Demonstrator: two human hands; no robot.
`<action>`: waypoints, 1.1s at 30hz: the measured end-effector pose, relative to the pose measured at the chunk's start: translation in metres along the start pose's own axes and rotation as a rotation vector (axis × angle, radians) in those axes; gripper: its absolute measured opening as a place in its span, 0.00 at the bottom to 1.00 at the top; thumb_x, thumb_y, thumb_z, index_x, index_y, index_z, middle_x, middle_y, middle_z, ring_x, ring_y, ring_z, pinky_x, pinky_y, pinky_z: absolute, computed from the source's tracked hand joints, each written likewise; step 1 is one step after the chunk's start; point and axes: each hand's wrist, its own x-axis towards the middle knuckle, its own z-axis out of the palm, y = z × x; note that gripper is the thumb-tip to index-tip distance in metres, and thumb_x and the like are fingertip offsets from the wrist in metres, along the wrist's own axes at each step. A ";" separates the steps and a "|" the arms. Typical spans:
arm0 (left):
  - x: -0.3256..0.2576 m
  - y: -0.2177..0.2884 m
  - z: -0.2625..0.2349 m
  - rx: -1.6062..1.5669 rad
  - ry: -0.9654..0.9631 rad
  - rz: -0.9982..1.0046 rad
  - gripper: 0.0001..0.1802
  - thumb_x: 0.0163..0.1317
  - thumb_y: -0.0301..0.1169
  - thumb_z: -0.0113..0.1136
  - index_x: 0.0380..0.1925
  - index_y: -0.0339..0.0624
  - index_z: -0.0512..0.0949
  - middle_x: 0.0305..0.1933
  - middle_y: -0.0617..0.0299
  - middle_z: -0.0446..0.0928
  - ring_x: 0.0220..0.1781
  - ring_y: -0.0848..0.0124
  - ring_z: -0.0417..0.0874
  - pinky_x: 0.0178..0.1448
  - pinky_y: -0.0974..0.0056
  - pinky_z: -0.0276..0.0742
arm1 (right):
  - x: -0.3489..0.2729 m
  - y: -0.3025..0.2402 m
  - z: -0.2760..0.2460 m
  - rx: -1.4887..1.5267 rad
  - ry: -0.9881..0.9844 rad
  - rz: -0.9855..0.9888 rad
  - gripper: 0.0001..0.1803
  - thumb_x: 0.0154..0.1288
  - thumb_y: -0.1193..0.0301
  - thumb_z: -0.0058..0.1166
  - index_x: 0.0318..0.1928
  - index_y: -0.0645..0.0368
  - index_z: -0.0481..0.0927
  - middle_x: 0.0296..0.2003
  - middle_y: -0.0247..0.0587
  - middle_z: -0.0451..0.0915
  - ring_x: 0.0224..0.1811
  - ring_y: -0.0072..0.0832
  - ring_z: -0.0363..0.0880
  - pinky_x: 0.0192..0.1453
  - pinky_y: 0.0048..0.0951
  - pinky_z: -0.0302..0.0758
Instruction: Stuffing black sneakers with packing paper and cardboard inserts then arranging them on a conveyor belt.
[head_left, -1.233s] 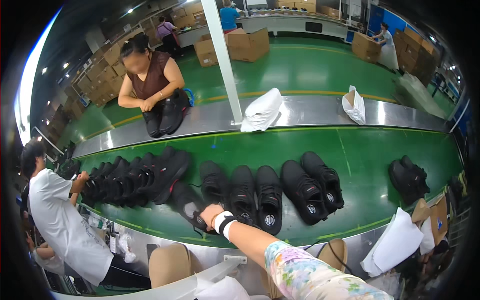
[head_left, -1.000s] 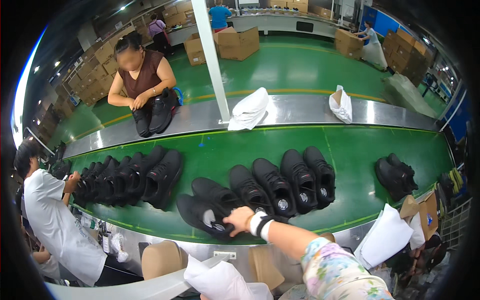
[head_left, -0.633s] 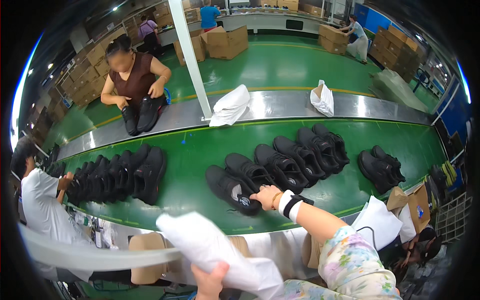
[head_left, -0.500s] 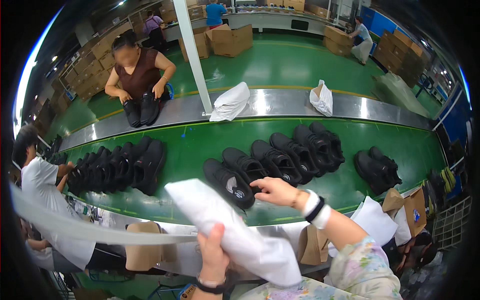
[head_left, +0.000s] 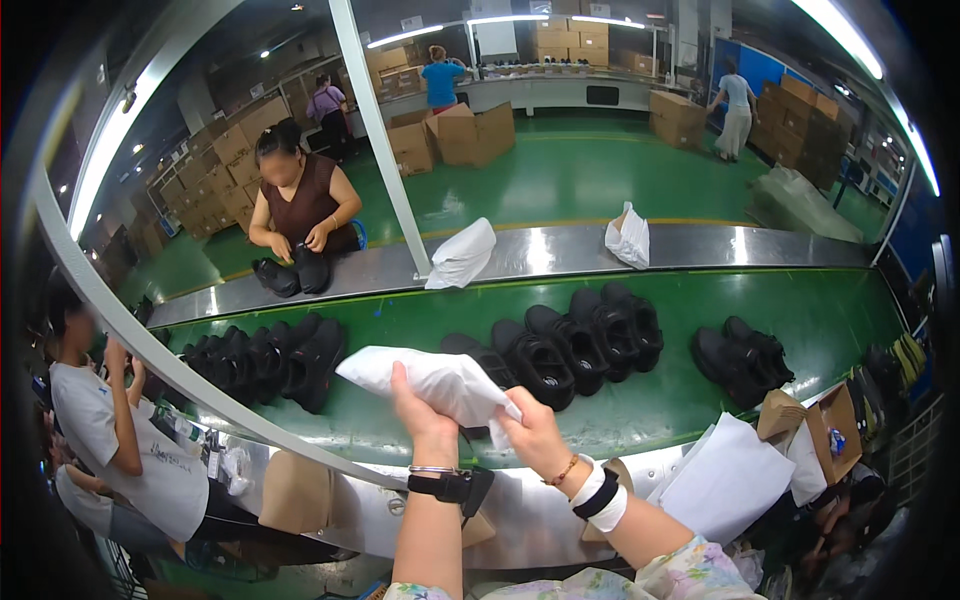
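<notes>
A white paper-wrapped bundle [head_left: 440, 378] is held above the near side of the green belt; what lies inside is hidden. My left hand [head_left: 424, 415] supports it from beneath, with the thumb up along its near side. At its right end my right hand [head_left: 532, 432] is closed, gripping the paper there. Just beyond the bundle stands a row of black shoes [head_left: 577, 345], partly covered by it at the left. Another black pair [head_left: 735, 362] sits farther right, and a longer line of black shoes [head_left: 262, 362] is to the left.
White paper sheets [head_left: 725, 460] and an open cardboard box [head_left: 832, 435] lie at the near right. Two white wrapped bundles [head_left: 462, 255] rest on the far metal ledge [head_left: 545, 250]. A co-worker [head_left: 300, 200] handles black shoes across the belt; another person [head_left: 115, 420] stands left, beside a slanting white post [head_left: 200, 375].
My right hand has left the black shoe and now grips the bundle's right end. The bundle has become more level. The view has tilted upward, and the person at left has raised their hands.
</notes>
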 end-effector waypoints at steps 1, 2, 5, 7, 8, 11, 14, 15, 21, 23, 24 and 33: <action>0.000 0.000 0.000 -0.063 0.005 -0.103 0.26 0.57 0.49 0.53 0.47 0.40 0.70 0.45 0.58 0.74 0.46 0.62 0.76 0.52 0.56 0.73 | 0.000 0.001 0.002 0.082 -0.041 0.009 0.07 0.62 0.72 0.51 0.38 0.62 0.74 0.26 0.28 0.75 0.27 0.16 0.71 0.31 0.22 0.69; 0.000 -0.001 -0.001 -0.063 0.004 -0.099 0.26 0.57 0.49 0.53 0.47 0.40 0.70 0.45 0.58 0.74 0.46 0.62 0.76 0.52 0.56 0.73 | 0.001 0.000 0.001 0.084 -0.043 0.007 0.07 0.62 0.72 0.51 0.38 0.62 0.74 0.26 0.28 0.75 0.27 0.16 0.71 0.31 0.22 0.69; 0.000 -0.008 -0.005 -0.030 0.035 -0.141 0.27 0.56 0.53 0.52 0.45 0.43 0.71 0.44 0.59 0.75 0.46 0.62 0.77 0.52 0.56 0.73 | 0.005 0.002 -0.002 0.424 -0.127 0.140 0.08 0.63 0.69 0.52 0.38 0.60 0.75 0.26 0.26 0.74 0.25 0.14 0.69 0.27 0.19 0.67; 0.001 -0.011 -0.011 -0.089 0.042 -0.157 0.29 0.56 0.53 0.51 0.46 0.41 0.70 0.43 0.56 0.75 0.46 0.60 0.77 0.52 0.54 0.73 | 0.009 0.013 -0.005 0.552 -0.246 0.402 0.11 0.64 0.65 0.52 0.41 0.59 0.76 0.28 0.26 0.75 0.25 0.14 0.71 0.24 0.17 0.66; 0.002 -0.012 -0.012 -0.090 0.041 -0.157 0.29 0.56 0.53 0.51 0.46 0.41 0.70 0.43 0.56 0.75 0.46 0.60 0.77 0.52 0.54 0.73 | 0.011 0.016 -0.006 0.710 -0.291 0.501 0.11 0.63 0.67 0.53 0.44 0.60 0.76 0.31 0.29 0.76 0.27 0.15 0.73 0.23 0.17 0.66; 0.001 -0.016 -0.018 -0.151 -0.182 -0.231 0.31 0.56 0.53 0.49 0.47 0.37 0.68 0.42 0.52 0.74 0.46 0.57 0.77 0.51 0.51 0.74 | 0.017 0.021 0.004 0.807 -0.173 0.647 0.06 0.61 0.71 0.54 0.36 0.60 0.77 0.26 0.29 0.75 0.24 0.14 0.72 0.21 0.17 0.65; -0.007 -0.018 -0.017 -0.150 -0.256 -0.200 0.34 0.55 0.54 0.48 0.50 0.35 0.66 0.43 0.47 0.75 0.44 0.54 0.77 0.51 0.51 0.75 | 0.027 0.023 0.016 0.699 -0.076 0.576 0.07 0.60 0.72 0.55 0.36 0.61 0.74 0.28 0.32 0.77 0.27 0.19 0.75 0.24 0.20 0.71; -0.007 -0.018 -0.018 -0.148 -0.254 -0.206 0.34 0.55 0.54 0.48 0.50 0.35 0.66 0.43 0.47 0.75 0.44 0.54 0.77 0.51 0.51 0.75 | 0.029 0.025 0.019 0.647 -0.022 0.540 0.08 0.59 0.71 0.55 0.36 0.62 0.73 0.29 0.33 0.77 0.28 0.21 0.76 0.25 0.21 0.72; -0.010 -0.018 -0.022 -0.066 -0.264 -0.075 0.34 0.54 0.53 0.50 0.52 0.36 0.65 0.44 0.49 0.75 0.47 0.56 0.77 0.52 0.52 0.74 | 0.018 0.029 0.020 0.017 0.188 0.324 0.19 0.51 0.77 0.56 0.45 0.64 0.69 0.34 0.44 0.78 0.28 0.30 0.77 0.32 0.31 0.76; -0.006 -0.017 -0.029 -0.057 -0.234 -0.056 0.34 0.54 0.53 0.51 0.52 0.36 0.65 0.44 0.50 0.74 0.48 0.56 0.77 0.52 0.52 0.74 | 0.016 0.017 0.014 0.885 0.032 0.380 0.25 0.51 0.81 0.54 0.52 0.65 0.65 0.35 0.47 0.76 0.35 0.28 0.76 0.39 0.30 0.74; -0.004 -0.016 -0.031 -0.057 -0.232 -0.053 0.34 0.54 0.53 0.51 0.52 0.36 0.65 0.44 0.50 0.74 0.48 0.56 0.77 0.52 0.52 0.74 | 0.017 0.008 0.009 1.045 -0.026 0.444 0.29 0.54 0.80 0.51 0.58 0.63 0.61 0.41 0.48 0.76 0.43 0.32 0.75 0.48 0.36 0.71; -0.009 -0.019 -0.045 0.012 -0.319 -0.113 0.36 0.53 0.54 0.52 0.52 0.36 0.65 0.46 0.48 0.73 0.49 0.57 0.77 0.54 0.53 0.73 | 0.019 0.031 0.031 1.510 -0.003 0.673 0.13 0.65 0.66 0.46 0.46 0.61 0.75 0.51 0.40 0.75 0.54 0.32 0.72 0.60 0.37 0.66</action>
